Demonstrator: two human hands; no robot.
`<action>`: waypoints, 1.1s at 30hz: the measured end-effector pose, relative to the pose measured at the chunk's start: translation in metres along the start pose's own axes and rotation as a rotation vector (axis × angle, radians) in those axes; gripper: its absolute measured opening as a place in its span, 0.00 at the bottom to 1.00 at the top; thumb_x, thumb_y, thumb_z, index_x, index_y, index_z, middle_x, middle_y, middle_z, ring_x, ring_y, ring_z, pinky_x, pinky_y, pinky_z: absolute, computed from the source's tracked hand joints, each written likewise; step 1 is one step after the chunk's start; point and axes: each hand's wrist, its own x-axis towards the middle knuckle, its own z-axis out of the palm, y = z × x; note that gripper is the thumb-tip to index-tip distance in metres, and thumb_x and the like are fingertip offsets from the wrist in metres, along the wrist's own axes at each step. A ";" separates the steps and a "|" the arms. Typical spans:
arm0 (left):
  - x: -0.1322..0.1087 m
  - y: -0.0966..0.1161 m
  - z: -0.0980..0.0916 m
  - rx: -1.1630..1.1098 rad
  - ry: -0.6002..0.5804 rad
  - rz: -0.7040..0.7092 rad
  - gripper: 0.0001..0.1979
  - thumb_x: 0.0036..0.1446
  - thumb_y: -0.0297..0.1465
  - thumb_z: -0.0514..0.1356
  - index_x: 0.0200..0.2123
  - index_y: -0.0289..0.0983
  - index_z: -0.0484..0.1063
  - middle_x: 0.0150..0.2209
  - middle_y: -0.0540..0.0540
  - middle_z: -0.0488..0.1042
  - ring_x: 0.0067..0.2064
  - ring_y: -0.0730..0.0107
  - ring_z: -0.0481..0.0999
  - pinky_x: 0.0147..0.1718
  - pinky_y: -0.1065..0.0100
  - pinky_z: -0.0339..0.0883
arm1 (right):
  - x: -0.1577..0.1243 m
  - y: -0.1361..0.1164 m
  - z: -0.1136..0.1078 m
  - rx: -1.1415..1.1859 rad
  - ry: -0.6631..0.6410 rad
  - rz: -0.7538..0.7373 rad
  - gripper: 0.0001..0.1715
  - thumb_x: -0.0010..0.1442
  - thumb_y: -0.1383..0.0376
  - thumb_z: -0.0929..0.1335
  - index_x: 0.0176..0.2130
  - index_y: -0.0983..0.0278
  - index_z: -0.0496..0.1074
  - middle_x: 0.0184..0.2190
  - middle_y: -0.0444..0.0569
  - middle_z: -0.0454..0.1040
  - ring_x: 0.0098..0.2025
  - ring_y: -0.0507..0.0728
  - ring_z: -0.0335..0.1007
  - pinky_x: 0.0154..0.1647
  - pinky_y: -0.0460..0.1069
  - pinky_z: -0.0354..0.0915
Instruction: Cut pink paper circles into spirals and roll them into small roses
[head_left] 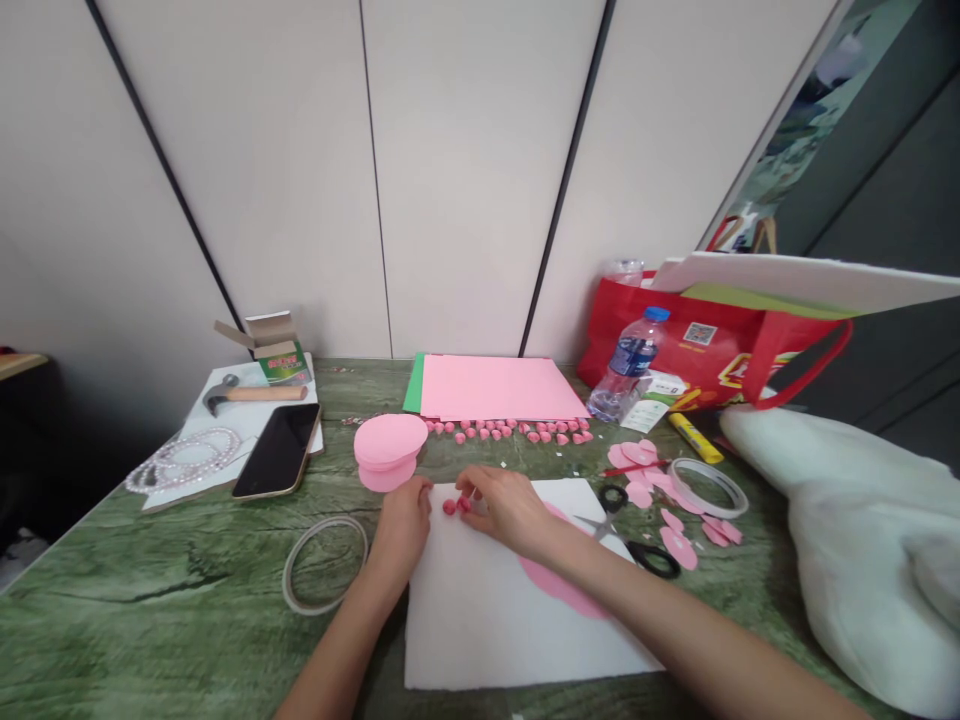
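Note:
At the upper left part of a white foam board, my right hand pinches a small rolled pink paper rose between thumb and fingers. Just left of it, another pink paper rose rests on the board. My left hand lies at the board's left edge with its fingers curled in; whether anything is in them is hidden. Beneath my right forearm is a pink paper disc, partly covered. Scissors with black handles lie open across the board's right edge.
Several paper roses line up before pink sheets. Pink discs, tape rolls, a phone, a hammer and beads surround the board. A bottle, a red bag and a white plush stand right.

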 end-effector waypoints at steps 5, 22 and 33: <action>0.000 0.000 0.000 -0.006 0.003 0.009 0.14 0.50 0.22 0.46 0.29 0.32 0.72 0.22 0.46 0.72 0.26 0.67 0.70 0.27 0.68 0.61 | 0.002 0.004 0.003 0.006 0.005 -0.006 0.17 0.46 0.67 0.70 0.38 0.61 0.65 0.32 0.44 0.73 0.31 0.54 0.70 0.28 0.45 0.56; 0.001 -0.002 0.001 -0.010 0.021 -0.007 0.13 0.50 0.23 0.47 0.29 0.34 0.72 0.22 0.47 0.73 0.27 0.67 0.72 0.27 0.69 0.62 | 0.001 0.031 -0.018 0.100 0.027 0.043 0.18 0.48 0.60 0.71 0.39 0.60 0.67 0.33 0.44 0.74 0.31 0.52 0.70 0.27 0.44 0.59; 0.000 0.001 0.001 -0.033 0.011 -0.047 0.13 0.50 0.24 0.47 0.30 0.34 0.71 0.22 0.47 0.73 0.26 0.66 0.72 0.28 0.69 0.63 | 0.015 0.116 -0.053 -0.395 0.083 0.264 0.08 0.54 0.63 0.66 0.36 0.61 0.71 0.33 0.49 0.74 0.37 0.57 0.67 0.28 0.46 0.55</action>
